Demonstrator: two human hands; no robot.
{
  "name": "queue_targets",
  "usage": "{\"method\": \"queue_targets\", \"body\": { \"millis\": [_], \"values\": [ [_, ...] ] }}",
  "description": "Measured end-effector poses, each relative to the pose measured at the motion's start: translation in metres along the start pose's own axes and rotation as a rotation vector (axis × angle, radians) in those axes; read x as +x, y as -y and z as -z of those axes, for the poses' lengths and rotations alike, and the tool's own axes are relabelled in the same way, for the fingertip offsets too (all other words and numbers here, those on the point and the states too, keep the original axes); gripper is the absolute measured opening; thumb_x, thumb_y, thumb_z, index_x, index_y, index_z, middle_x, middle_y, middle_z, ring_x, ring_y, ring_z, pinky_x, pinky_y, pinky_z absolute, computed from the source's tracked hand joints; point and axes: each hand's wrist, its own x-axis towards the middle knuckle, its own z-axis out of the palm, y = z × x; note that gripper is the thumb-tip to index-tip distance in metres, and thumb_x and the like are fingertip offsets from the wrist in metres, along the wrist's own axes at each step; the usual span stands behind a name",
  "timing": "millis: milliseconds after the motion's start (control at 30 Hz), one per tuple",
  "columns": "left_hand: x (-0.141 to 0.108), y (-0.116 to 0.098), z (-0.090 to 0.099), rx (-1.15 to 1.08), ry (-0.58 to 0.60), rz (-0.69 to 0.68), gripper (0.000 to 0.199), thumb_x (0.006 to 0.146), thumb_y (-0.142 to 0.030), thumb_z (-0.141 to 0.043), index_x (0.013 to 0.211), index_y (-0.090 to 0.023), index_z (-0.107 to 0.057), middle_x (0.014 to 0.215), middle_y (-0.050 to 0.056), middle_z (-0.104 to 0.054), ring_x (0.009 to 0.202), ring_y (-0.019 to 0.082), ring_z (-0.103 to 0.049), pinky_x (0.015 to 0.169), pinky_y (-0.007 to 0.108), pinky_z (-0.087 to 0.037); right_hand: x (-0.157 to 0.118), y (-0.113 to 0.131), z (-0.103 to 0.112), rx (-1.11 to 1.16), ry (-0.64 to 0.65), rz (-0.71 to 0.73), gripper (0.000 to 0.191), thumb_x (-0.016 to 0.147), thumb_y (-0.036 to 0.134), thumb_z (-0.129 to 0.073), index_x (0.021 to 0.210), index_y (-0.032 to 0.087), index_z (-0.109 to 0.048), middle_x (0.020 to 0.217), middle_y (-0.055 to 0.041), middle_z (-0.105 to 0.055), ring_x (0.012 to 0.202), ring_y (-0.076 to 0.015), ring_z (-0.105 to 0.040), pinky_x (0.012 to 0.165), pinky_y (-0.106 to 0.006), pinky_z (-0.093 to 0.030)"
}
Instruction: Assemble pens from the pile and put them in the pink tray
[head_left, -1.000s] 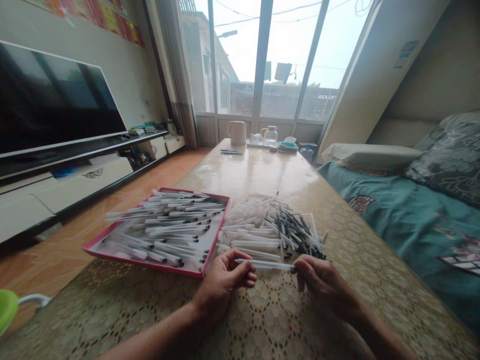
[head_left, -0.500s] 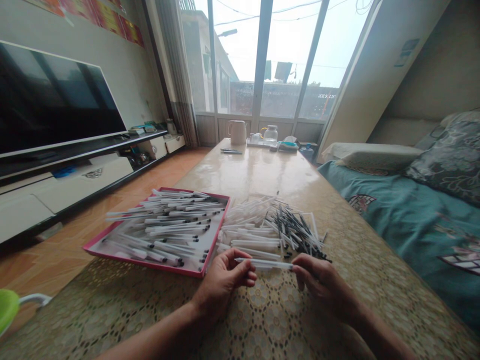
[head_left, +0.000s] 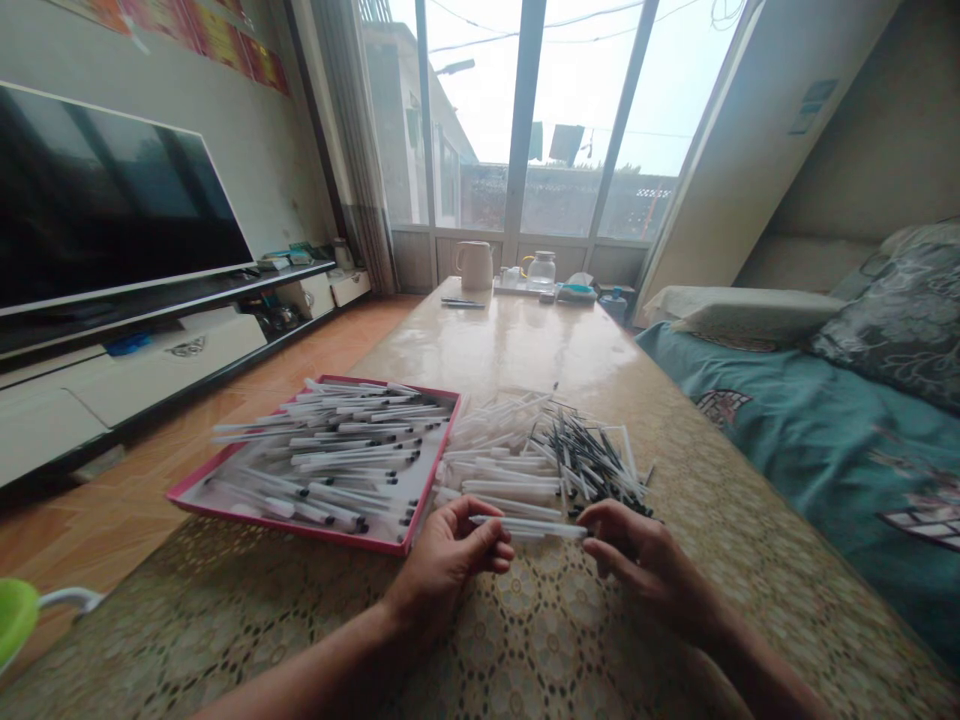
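Observation:
In the head view, my left hand (head_left: pixel 457 545) pinches one end of a white pen (head_left: pixel 536 527) between thumb and fingers. The pen lies level above the patterned table cover, its black end pointing right. At that end is my right hand (head_left: pixel 637 560), its thumb and forefinger slightly parted around the black tip. Just beyond the pen lie white pen barrels (head_left: pixel 517 470) and, to their right, a heap of thin dark refills (head_left: pixel 592 460). A shallow pink-rimmed box lid (head_left: pixel 292 527) left of my hands holds many white pens with black ends (head_left: pixel 352 458).
The long table (head_left: pixel 525 345) runs toward the window. At its far end stand a beige jug (head_left: pixel 475 266), a glass pitcher (head_left: pixel 541 268) and a tissue pack (head_left: pixel 577 290). A sofa with a teal cover (head_left: pixel 750 430) is on the right. A green object (head_left: pixel 16 618) shows at lower left.
My right thumb and forefinger have moved apart at the pen's black end, where they were pinched together. My left hand and the pen have stayed nearly still.

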Motion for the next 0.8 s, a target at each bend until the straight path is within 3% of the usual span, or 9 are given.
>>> {"method": "queue_targets", "body": {
  "millis": [133, 300, 467, 633, 800],
  "values": [
    [-0.0002, 0.0003, 0.0003, 0.004, 0.008, -0.003, 0.032, 0.065, -0.034, -0.079, 0.078, -0.013, -0.059, 0.065, 0.002, -0.065, 0.058, 0.011, -0.061, 0.055, 0.022, -0.048, 0.0007, -0.0021, -0.0005, -0.028, 0.009, 0.034, 0.039, 0.095, 0.043, -0.033, 0.073, 0.019, -0.055, 0.055, 0.0021, -0.056, 0.052, -0.0122, -0.052, 0.056, -0.024, -0.040],
    [-0.0003, -0.0010, -0.0004, 0.011, -0.001, 0.001, 0.034, 0.062, -0.036, -0.080, 0.077, -0.013, -0.060, 0.065, 0.002, -0.065, 0.057, 0.012, -0.061, 0.055, 0.023, -0.048, 0.0000, -0.0013, -0.0007, 0.018, 0.020, 0.004, 0.026, 0.091, 0.042, -0.045, 0.091, 0.019, -0.056, 0.057, 0.0039, -0.055, 0.052, -0.0124, -0.052, 0.051, -0.022, -0.038],
    [0.0000, -0.0006, -0.0002, 0.003, 0.005, 0.002, 0.034, 0.063, -0.035, -0.080, 0.078, -0.013, -0.059, 0.064, 0.001, -0.065, 0.057, 0.012, -0.061, 0.055, 0.022, -0.048, 0.0001, -0.0044, -0.0015, -0.019, -0.004, 0.038, 0.037, 0.095, 0.041, -0.034, 0.071, 0.019, -0.052, 0.053, 0.0030, -0.054, 0.051, -0.0118, -0.051, 0.054, -0.022, -0.039],
    [0.0008, -0.0005, -0.0005, 0.010, -0.007, -0.003, 0.033, 0.064, -0.034, -0.079, 0.078, -0.013, -0.058, 0.063, 0.001, -0.065, 0.057, 0.012, -0.061, 0.055, 0.022, -0.049, 0.0004, -0.0026, -0.0016, 0.026, 0.029, -0.009, 0.026, 0.091, 0.042, -0.044, 0.091, 0.019, -0.055, 0.056, 0.0040, -0.055, 0.051, -0.0124, -0.052, 0.050, -0.021, -0.039],
    [0.0015, 0.0004, 0.0000, 0.008, 0.000, -0.003, 0.034, 0.063, -0.035, -0.080, 0.079, -0.013, -0.058, 0.063, 0.001, -0.065, 0.057, 0.012, -0.061, 0.055, 0.023, -0.049, 0.0000, -0.0014, -0.0010, -0.031, 0.004, 0.025, 0.037, 0.094, 0.043, -0.035, 0.073, 0.019, -0.054, 0.052, 0.0027, -0.056, 0.049, -0.0119, -0.051, 0.053, -0.023, -0.040]
  ]
}}
